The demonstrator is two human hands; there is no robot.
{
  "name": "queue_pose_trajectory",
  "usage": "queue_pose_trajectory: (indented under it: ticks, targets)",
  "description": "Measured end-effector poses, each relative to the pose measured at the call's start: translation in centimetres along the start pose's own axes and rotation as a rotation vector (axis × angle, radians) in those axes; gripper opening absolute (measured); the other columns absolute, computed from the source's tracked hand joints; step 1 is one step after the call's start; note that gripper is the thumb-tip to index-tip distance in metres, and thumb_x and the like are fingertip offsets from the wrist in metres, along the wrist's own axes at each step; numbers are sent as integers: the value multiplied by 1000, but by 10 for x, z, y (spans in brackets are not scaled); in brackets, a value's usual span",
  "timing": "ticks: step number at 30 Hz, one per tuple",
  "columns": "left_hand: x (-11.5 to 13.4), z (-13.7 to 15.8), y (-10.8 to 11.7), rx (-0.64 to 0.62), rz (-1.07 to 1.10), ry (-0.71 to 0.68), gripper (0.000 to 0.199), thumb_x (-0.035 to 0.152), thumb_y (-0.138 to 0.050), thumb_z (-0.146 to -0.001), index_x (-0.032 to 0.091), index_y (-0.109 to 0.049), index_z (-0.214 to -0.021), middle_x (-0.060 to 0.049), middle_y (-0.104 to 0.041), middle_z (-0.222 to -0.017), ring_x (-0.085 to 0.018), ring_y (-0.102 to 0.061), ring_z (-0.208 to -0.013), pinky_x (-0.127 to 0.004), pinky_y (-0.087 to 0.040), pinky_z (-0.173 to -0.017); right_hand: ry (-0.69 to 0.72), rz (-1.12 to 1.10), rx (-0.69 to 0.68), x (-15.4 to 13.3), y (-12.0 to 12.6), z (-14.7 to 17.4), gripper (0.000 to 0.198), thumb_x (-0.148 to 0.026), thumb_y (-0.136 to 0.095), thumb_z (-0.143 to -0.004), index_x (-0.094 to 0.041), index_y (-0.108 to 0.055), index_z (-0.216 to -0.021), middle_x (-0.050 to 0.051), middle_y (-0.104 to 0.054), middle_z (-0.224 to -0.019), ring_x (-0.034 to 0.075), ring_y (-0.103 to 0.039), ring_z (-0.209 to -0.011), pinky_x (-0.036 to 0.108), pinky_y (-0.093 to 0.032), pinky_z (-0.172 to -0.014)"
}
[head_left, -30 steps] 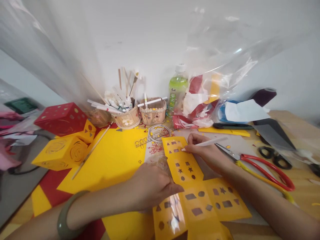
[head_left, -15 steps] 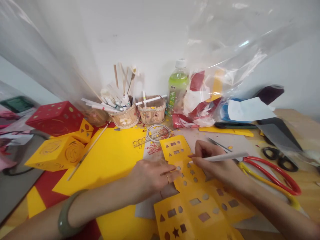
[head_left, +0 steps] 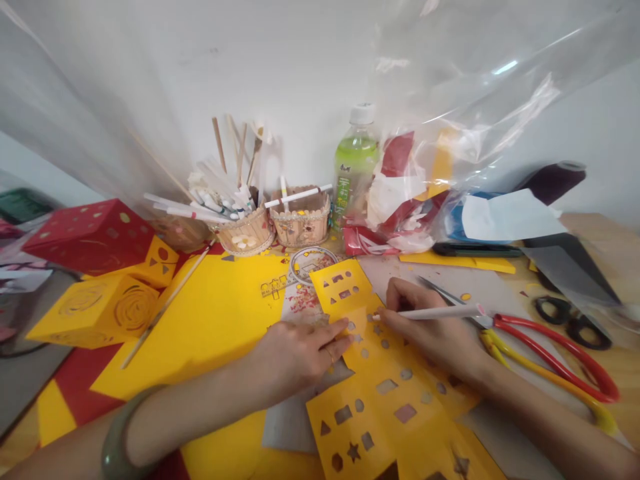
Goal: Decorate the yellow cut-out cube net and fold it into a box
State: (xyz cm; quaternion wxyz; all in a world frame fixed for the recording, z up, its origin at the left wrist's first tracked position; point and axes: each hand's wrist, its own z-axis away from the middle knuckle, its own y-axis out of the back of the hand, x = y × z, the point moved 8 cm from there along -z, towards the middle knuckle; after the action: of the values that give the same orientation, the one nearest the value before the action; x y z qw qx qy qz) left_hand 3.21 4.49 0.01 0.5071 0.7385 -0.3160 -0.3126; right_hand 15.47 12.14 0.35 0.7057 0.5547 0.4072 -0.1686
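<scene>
The yellow card [head_left: 376,417] is lying in front of the person on the worktop [head_left: 595,230], its panels spreading across a grey sheet [head_left: 295,423], rows of stars, circles and rectangles punching daylight through it. It's looking like a featherweight: thin, bendy, probably a little slick, judging by the sheen it's giving off. The narrow strips between cut-outs are likely its weak spots, ready to tear or crease under a hard tug, so the plain outer edges should be offering the safest hold, with two hands supporting the length if it's being lifted.

Now to the hands, and they're working near each other but apart. The left hand [head_left: 297,357] is resting palm down, fingers reaching out fairly straight and close together, their tips touching the card beside its holes; it's pinning rather than gripping, and the thumb isn't showing clearly. The right hand [head_left: 430,333] is closing its fingers snugly around a white pen [head_left: 443,311], the shaft slanting out to the right and the tip pointing at the card by a star. Whether that tip is actually touching, I can't tell.
</scene>
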Motion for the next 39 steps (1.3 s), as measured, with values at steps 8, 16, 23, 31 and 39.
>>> queue_pose_trajectory:
  ticks: [8,16,23,31,39]
  targets:
    - [0,0,0,15,1,9,30,15,-38,-88,18,-59,-110,-4,-60,-118,-12,-63,-60,-24,-46,-42,24,-33,10,6,-3,3,23,-22,-51,-75,-21,-34,-59,-6,-37,-52,9,-33,-48,22,-24,-41]
    - [1,-1,3,33,-3,16,31,13,-37,-88,17,-60,-108,-3,-61,-118,-12,-63,-60,-24,-46,-42,12,-8,18,12,-2,8,26,-24,-50,-78,-21,-33,-59,-6,-37,-52,10,-34,-50,22,-26,-43]
    - [1,-2,3,26,9,11,30,15,-36,-88,16,-60,-107,-5,-60,-118,-12,-64,-62,-23,-47,-43,12,41,33,11,-3,6,25,-22,-51,-75,-21,-33,-57,-5,-38,-50,10,-34,-48,22,-26,-41]
    - [1,-1,4,47,12,23,32,15,-36,-87,16,-61,-107,-3,-62,-116,-14,-64,-60,-25,-48,-42,26,34,14,10,-4,6,25,-24,-50,-76,-21,-34,-58,-5,-39,-51,10,-34,-48,22,-26,-42]
    - [1,-2,4,28,10,15,30,16,-38,-87,16,-61,-107,-4,-62,-116,-13,-63,-61,-23,-48,-43,24,32,6,10,-3,7,25,-22,-50,-76,-21,-33,-58,-5,-37,-51,10,-33,-49,22,-26,-42]
